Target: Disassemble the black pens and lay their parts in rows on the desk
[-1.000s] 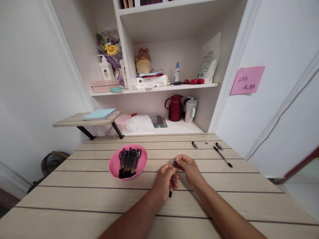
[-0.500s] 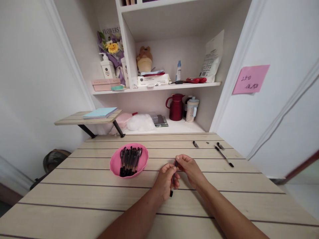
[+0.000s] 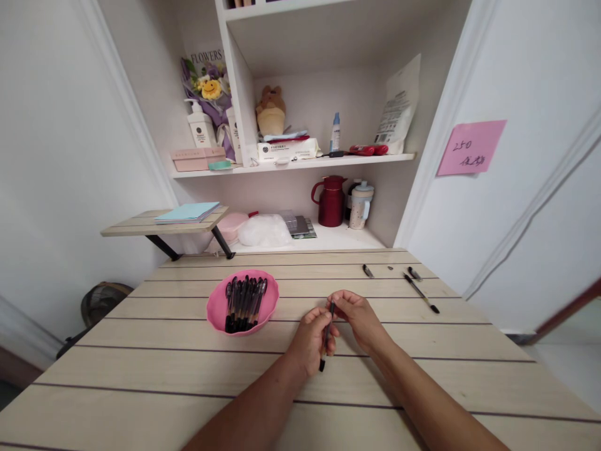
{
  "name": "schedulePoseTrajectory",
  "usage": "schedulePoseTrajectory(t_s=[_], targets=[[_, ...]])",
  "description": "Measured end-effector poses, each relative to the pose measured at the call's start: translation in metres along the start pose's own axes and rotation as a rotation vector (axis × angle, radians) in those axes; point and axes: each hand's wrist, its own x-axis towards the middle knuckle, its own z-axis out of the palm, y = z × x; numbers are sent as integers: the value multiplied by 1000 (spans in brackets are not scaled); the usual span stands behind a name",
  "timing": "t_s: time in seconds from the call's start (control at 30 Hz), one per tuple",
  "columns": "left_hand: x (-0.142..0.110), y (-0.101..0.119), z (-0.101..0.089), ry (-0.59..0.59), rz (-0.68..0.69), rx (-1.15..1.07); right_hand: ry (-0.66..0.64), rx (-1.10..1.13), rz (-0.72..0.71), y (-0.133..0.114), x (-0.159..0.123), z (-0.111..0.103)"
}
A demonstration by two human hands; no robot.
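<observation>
A black pen (image 3: 322,360) is held at a slant over the table's middle, its dark end pointing down toward me. My left hand (image 3: 310,341) is closed around the barrel. At the pen's upper end, my right hand (image 3: 355,315) pinches the tip between thumb and fingers, which partly hide it. Left of my hands, a pink bowl (image 3: 215,311) with a wavy rim holds several black capped pens (image 3: 245,304). An uncapped pen (image 3: 422,293) lies on the right side of the table, with a pen cap (image 3: 414,273) close by and another cap (image 3: 367,271) farther left.
A tiny dark piece (image 3: 390,268) lies between the caps on the planked table (image 3: 154,369). A small raised shelf (image 3: 136,224) bearing blue paper stands at the back left. Behind are white shelves with a red jug (image 3: 331,203), a tumbler (image 3: 360,207) and a plastic bag (image 3: 264,230).
Both hands keep nearly the same hold on the pen. The right fingertips shift very slightly at its upper end, and the whole view moves a little.
</observation>
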Motion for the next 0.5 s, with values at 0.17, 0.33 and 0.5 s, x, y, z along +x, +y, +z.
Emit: schedulePoseTrajectory(t_s=[0.17,0.33,0.5], targets=[[-1,-1,0,-24,-24,10,5,83,-13,1,3,-4],[0,-2,-1,-47,-11,-8,78,123,-7,4,9,-13],[2,-3,-3,-38,-9,-16,198,-31,-23,3,24,-29]])
